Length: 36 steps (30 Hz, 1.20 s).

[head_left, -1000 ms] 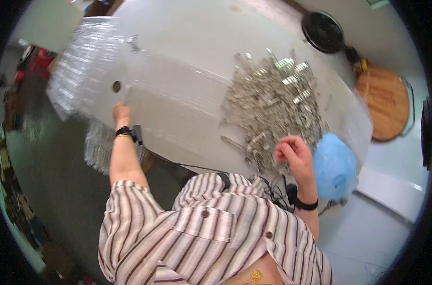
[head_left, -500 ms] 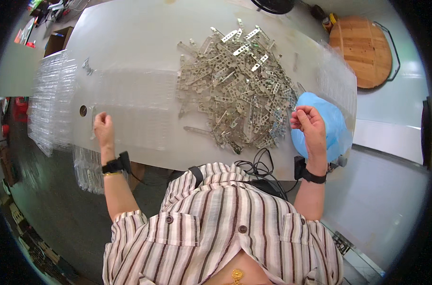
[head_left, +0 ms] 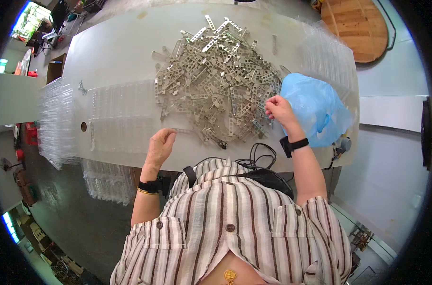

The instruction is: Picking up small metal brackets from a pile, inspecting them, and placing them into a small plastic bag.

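A big heap of flat perforated metal strips (head_left: 216, 78) lies on the white table (head_left: 116, 52). My right hand (head_left: 278, 110) rests at the heap's right edge, fingers curled on the strips; whether it holds one cannot be told. My left hand (head_left: 160, 145) is loosely curled over a clear plastic tray (head_left: 123, 118) that lies flat near the table's front edge, just left of the heap. A thin metal strip lies by its fingertips.
A blue plastic bag (head_left: 315, 107) sits right of my right hand. Stacks of clear trays (head_left: 54, 121) overhang the table's left end, more at the far right (head_left: 327, 52). A round wooden board (head_left: 358, 26) lies beyond. Black cables (head_left: 258, 156) hang at the front edge.
My left hand has come in from the far left tray stacks toward the heap. My right hand has moved off the blue bag to the heap's edge. My view has swung leftward.
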Motion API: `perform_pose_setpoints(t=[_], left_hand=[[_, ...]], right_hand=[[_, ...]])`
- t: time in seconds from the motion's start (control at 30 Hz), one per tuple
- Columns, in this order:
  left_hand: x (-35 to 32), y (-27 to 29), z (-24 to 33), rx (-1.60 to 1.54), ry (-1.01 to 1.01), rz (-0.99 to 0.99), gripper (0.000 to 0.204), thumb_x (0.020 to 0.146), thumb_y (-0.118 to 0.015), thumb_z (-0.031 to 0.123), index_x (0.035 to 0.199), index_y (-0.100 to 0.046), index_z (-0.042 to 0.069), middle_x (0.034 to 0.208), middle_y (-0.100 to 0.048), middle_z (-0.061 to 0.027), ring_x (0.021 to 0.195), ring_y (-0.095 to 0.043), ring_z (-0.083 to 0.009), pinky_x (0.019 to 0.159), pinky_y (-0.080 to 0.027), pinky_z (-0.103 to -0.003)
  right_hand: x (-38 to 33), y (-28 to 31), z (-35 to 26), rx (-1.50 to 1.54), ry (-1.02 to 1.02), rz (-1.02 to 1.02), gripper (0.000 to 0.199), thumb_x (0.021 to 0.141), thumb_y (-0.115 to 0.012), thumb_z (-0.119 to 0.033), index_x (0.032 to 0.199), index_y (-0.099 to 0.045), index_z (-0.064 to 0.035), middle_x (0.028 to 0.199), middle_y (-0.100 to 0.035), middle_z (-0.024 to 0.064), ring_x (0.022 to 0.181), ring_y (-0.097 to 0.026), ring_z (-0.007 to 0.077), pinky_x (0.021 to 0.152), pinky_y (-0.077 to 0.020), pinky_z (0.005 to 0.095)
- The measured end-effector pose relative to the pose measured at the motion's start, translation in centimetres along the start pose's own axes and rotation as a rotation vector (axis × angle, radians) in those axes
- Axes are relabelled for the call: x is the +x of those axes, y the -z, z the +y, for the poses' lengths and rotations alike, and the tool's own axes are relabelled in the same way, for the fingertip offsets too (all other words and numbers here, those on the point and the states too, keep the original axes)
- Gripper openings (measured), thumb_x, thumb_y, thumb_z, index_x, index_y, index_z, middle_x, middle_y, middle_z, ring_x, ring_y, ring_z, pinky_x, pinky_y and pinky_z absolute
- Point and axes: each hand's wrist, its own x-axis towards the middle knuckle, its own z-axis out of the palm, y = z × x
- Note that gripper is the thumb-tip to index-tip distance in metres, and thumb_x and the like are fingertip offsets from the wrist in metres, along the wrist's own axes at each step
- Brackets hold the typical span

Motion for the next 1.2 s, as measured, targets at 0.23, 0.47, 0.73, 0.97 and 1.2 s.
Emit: perform_pose_setpoints(t=[0.23,0.47,0.73,0.97,1.2], left_hand=[[-0.8,-0.8,2.5,0.091,0.011,0.059,0.014,0.089,-0.061,0.010,0.096,-0.067,-0.001,0.077,-0.065,-0.0124,0.068,-0.060,-0.0167,0.066,-0.049,-0.029],[-0.8,-2.6,2.3,0.072,-0.042,0.017,0.016,0.091,-0.061,0.011,0.097,-0.067,-0.002,0.074,-0.062,-0.0052,0.067,-0.056,-0.0103,0.063,-0.047,-0.026],[-1.1,-1.7,3.1,0.117,-0.029,0.014,0.017,0.088,-0.061,0.010,0.097,-0.067,-0.003,0.088,-0.068,-0.0209,0.082,-0.068,-0.0302,0.074,-0.052,-0.035],[-0.6,-0.7,1.8,0.104,-0.014,0.006,0.016,0.088,-0.061,0.010,0.097,-0.068,-0.001,0.089,-0.068,-0.0205,0.082,-0.068,-0.0313,0.073,-0.052,-0.035],[0.3,0.1,0.9,0.127,-0.026,0.001,0.016,0.089,-0.061,0.012,0.096,-0.067,-0.001,0.089,-0.067,-0.0219,0.083,-0.066,-0.0354,0.074,-0.052,-0.038]], right_hand=[[2.7,-0.1,7.1,-0.733,-0.050,-0.132,0.027,0.069,-0.072,-0.024,0.085,-0.065,-0.0031,0.081,-0.069,0.0160,0.080,-0.067,0.0343,0.072,-0.0532,0.0404],[0.7,-3.2,7.0,-0.870,0.013,-0.148,0.051,0.073,-0.074,-0.029,0.113,-0.063,-0.0008,0.107,-0.068,0.0203,0.100,-0.065,0.0361,0.086,-0.0522,0.0451],[0.5,-4.8,4.4,-0.901,0.009,-0.292,0.031,0.076,-0.066,-0.027,0.093,-0.067,-0.0013,0.093,-0.069,0.0207,0.092,-0.066,0.0358,0.081,-0.0525,0.0449],[2.3,-6.0,1.8,-0.691,0.086,-0.252,0.023,0.078,-0.063,-0.025,0.081,-0.066,-0.0024,0.080,-0.069,0.0155,0.075,-0.067,0.0323,0.070,-0.0518,0.0404],[7.6,-8.0,1.1,-0.388,0.296,0.169,0.020,0.085,-0.059,-0.022,0.082,-0.065,-0.0030,0.073,-0.068,0.0142,0.070,-0.067,0.0272,0.066,-0.0512,0.0392]])
